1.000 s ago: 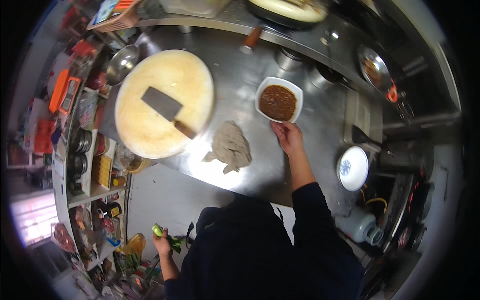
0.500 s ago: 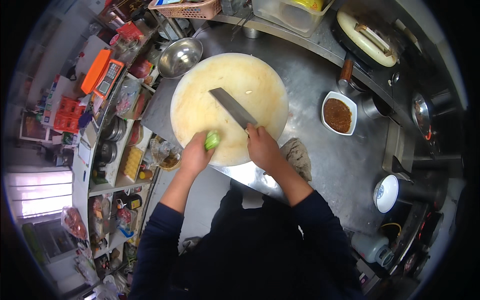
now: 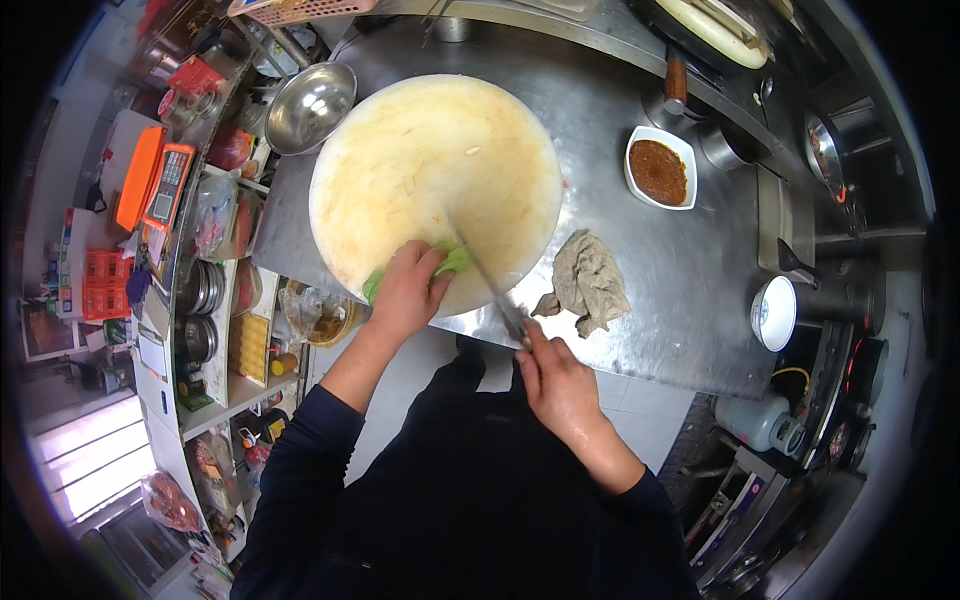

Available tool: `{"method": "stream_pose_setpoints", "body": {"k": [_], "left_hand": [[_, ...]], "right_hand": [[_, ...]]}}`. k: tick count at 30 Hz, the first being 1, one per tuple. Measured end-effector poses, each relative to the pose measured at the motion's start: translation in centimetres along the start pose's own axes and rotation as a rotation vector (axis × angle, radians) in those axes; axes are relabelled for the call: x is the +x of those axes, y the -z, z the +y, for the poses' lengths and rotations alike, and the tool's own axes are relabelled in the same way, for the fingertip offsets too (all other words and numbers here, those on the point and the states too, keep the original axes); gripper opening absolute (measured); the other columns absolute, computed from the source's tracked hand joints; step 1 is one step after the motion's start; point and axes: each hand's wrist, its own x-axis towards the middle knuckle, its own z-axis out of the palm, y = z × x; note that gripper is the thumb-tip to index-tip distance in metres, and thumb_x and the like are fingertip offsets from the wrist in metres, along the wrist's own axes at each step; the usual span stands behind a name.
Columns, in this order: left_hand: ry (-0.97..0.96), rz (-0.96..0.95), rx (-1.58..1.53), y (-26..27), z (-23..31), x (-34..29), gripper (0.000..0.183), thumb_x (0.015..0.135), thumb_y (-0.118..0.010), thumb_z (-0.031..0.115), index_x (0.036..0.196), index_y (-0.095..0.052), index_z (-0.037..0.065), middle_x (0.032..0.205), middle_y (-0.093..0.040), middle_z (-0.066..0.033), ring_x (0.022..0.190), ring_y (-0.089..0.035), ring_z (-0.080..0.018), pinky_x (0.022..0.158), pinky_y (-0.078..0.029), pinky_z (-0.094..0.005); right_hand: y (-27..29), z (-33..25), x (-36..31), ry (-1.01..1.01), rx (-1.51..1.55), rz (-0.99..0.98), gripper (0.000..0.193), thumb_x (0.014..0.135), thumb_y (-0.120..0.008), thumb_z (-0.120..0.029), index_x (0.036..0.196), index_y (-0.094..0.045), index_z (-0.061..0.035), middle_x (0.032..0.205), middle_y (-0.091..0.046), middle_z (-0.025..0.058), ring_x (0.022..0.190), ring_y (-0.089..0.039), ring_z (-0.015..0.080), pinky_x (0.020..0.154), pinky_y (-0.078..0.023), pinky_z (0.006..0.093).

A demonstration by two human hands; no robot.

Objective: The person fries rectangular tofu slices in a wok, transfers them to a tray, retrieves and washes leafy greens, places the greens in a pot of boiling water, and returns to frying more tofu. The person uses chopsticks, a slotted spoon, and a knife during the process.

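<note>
A round, yellowed white chopping board [image 3: 420, 140] lies at the near-left part of the metal table. At its near edge my left hand [image 3: 408, 290] holds down a light green vegetable [image 3: 455, 257], whose ends show on both sides of the fingers; its exact kind is unclear. My right hand [image 3: 560, 385] grips the handle of a cleaver [image 3: 485, 268]. The blade, seen nearly edge-on and blurred, stands close to the vegetable's right end; I cannot tell whether it touches. A small pale bit [image 3: 472, 152] sits on the far part of the board.
Right of the board lies a crumpled grey cloth [image 3: 588, 278]. Beyond it stands a white square bowl [image 3: 660, 170] of reddish-brown sauce. A steel bowl [image 3: 310, 108] is at the board's far left, a white bowl [image 3: 773, 314] at the table's right edge. Crowded shelves [image 3: 225, 400] line the left.
My right hand has drawn the cleaver nearer to me and turned its blade up on edge. My left hand has laid the vegetable across the board's near edge and covers it. The view has shifted.
</note>
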Motion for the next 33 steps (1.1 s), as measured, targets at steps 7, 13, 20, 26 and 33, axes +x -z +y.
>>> {"method": "stream_pose_setpoints", "body": {"k": [7, 13, 20, 26, 33], "left_hand": [[0.033, -0.079, 0.035, -0.5, -0.2, 0.5, 0.026, 0.082, -0.069, 0.005, 0.105, -0.060, 0.000, 0.106, -0.056, -0.0186, 0.098, -0.055, -0.0395, 0.084, -0.047, -0.0442], [-0.095, 0.034, 0.142, -1.2, -1.3, -1.0, 0.024, 0.082, -0.066, 0.003, 0.106, -0.060, 0.001, 0.108, -0.056, -0.0189, 0.099, -0.055, -0.0395, 0.085, -0.047, -0.0435], [0.108, 0.192, 0.335, 3.2, -9.7, 3.7, 0.030, 0.078, -0.058, -0.005, 0.107, -0.061, 0.002, 0.114, -0.058, -0.0216, 0.103, -0.058, -0.0422, 0.089, -0.048, -0.0488], [-0.024, 0.393, 0.328, -0.3, -5.3, 5.3, 0.039, 0.072, -0.065, 0.002, 0.111, -0.061, -0.001, 0.122, -0.056, -0.0249, 0.114, -0.053, -0.0430, 0.096, -0.045, -0.0520], [0.061, 0.278, -0.033, -6.5, 1.0, 2.4, 0.056, 0.083, -0.076, 0.021, 0.128, -0.054, -0.003, 0.135, -0.048, -0.0263, 0.131, -0.042, -0.0473, 0.115, -0.030, -0.0551]], "right_hand": [[-0.7, -0.3, 0.4, 0.075, -0.209, -0.111, 0.040, 0.095, -0.063, -0.022, 0.131, -0.055, -0.0062, 0.084, -0.063, 0.0172, 0.057, -0.064, 0.0344, 0.048, -0.052, 0.0416], [-5.0, 3.7, 1.9, 0.147, -0.161, -0.054, 0.038, 0.096, -0.061, -0.023, 0.131, -0.055, -0.0088, 0.082, -0.063, 0.0209, 0.060, -0.065, 0.0385, 0.048, -0.053, 0.0428], [-3.5, 10.8, 1.8, -0.476, 1.195, -0.127, 0.033, 0.104, -0.053, -0.026, 0.131, -0.058, -0.0077, 0.067, -0.050, -0.0009, 0.046, -0.045, 0.0091, 0.037, -0.034, 0.0256], [-3.0, 12.6, 3.6, -0.582, 1.331, -0.087, 0.029, 0.106, -0.049, -0.026, 0.126, -0.059, -0.0071, 0.063, -0.048, -0.0006, 0.040, -0.038, 0.0073, 0.035, -0.031, 0.0229], [-7.3, 7.8, 3.2, -0.492, 1.040, -0.346, 0.018, 0.105, -0.050, -0.024, 0.106, -0.058, -0.0076, 0.061, -0.048, -0.0008, 0.039, -0.039, 0.0079, 0.035, -0.029, 0.0233]]}}
